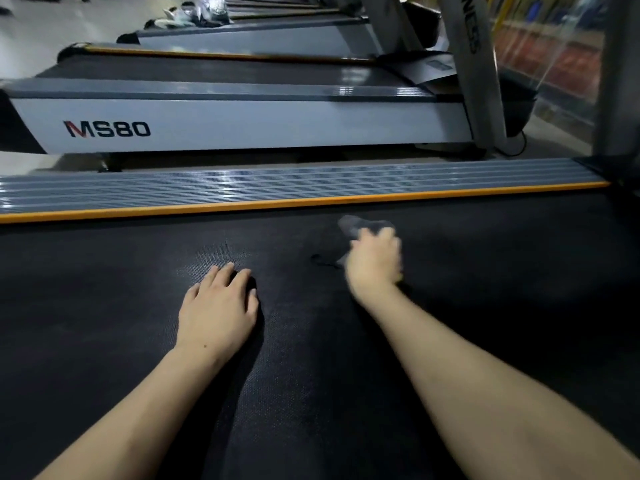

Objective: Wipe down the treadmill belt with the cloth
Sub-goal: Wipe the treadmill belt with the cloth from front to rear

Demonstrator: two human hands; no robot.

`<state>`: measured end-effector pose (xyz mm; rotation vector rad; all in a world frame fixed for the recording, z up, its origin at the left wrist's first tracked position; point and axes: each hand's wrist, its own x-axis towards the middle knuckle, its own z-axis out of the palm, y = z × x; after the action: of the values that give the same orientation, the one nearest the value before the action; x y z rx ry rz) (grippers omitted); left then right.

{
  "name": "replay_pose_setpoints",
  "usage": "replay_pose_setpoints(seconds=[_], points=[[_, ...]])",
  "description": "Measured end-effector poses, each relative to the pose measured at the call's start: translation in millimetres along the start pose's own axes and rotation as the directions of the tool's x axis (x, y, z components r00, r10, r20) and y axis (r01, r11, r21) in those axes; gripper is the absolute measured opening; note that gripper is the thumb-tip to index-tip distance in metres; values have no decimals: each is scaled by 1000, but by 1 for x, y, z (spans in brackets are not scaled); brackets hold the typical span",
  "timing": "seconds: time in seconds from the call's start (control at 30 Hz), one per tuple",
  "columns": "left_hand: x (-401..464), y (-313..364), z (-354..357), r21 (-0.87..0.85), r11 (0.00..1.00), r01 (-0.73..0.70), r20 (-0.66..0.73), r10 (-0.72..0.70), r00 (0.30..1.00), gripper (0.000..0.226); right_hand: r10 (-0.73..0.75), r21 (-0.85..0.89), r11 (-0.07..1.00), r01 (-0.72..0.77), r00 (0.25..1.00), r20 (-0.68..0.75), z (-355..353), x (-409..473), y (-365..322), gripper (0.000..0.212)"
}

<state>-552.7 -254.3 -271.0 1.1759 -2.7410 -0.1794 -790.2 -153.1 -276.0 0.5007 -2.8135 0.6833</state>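
Observation:
The black textured treadmill belt [121,306] fills the lower half of the view. My right hand [375,259] grips a small grey cloth [356,225] and holds it down on the belt near the far edge; hand and cloth are blurred. The cloth sticks out past my fingers, and part of it is hidden under the hand. My left hand [218,306] rests flat on the belt, fingers spread slightly, to the left of the right hand and nearer to me.
A grey ribbed side rail [277,188] with an orange strip [242,204] borders the belt's far side. Beyond it stand more treadmills [242,123], one marked MS80. A grey upright post [620,81] rises at the right.

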Motion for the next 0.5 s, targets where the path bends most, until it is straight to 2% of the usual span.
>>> replay_pose_setpoints(seconds=[0.03,0.07,0.13,0.2,0.23,0.27,0.33,0.43,0.5], points=[[-1,0,1,1,1000,2,-11,-2,1000,42,-88,51,995,86,995,37,8,-21,-31,23],[-4,-2,1,1,1000,4,-23,-4,1000,41,-246,85,967,240,967,70,16,-46,-59,23],[-7,-9,0,-13,1000,24,-43,-24,999,41,-544,160,837,523,826,147,19,-93,-101,22],[-9,-18,-4,-39,997,64,-66,-67,996,41,-664,233,746,624,720,199,11,-96,-101,24],[-10,-21,-6,-47,995,84,-72,-87,994,42,-679,219,734,643,707,198,7,-85,-88,26],[-10,-22,-7,-44,995,93,-68,-95,993,42,-673,179,740,649,713,198,1,-72,-69,27],[-12,-22,-6,-20,997,71,-60,-73,996,42,-582,82,812,578,790,191,-10,-32,-15,28],[-14,-20,-5,6,999,34,-41,-33,999,41,-303,-26,952,306,949,84,-32,23,76,29],[-13,-19,-2,30,999,14,-27,-13,1000,38,-66,-5,998,66,997,29,-43,34,103,30]])
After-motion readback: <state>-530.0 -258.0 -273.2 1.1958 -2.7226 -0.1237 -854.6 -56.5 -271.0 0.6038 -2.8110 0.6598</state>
